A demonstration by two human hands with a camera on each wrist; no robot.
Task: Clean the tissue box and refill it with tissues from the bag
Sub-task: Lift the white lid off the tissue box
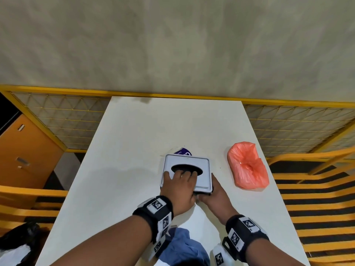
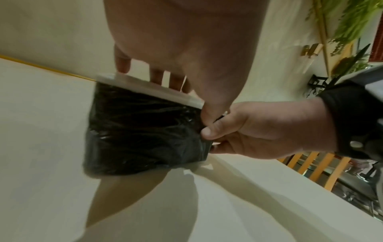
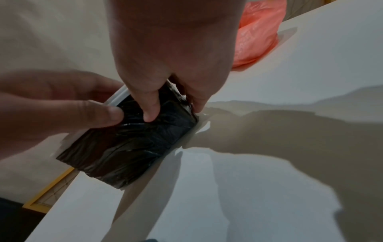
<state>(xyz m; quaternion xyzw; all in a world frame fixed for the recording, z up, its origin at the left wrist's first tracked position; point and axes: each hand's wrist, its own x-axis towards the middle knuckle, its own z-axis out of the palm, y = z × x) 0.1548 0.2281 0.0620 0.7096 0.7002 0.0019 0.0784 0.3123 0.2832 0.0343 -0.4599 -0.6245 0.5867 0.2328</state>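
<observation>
Holding the tissue box [image 1: 187, 170] near the middle of the white table [image 1: 134, 150], you have both hands on it at its near edge. Your left hand [image 1: 179, 186] lies over the box's pale lid, fingers reaching to the rim of the dark oval slot, while the thumb presses the dark, crinkled side below the lid, as the right wrist view shows. Your right hand [image 1: 214, 195] grasps the box's near right corner, thumb on the dark front face and fingers wrapped round the side. The orange bag [image 1: 247, 167] lies on the table to the right of the box, apart from it, with its mouth gathered and puckered. A purple and white packet [image 1: 182, 151] peeks out just behind the box. A blue cloth [image 1: 184, 246] sits at the table's near edge between your forearms.
</observation>
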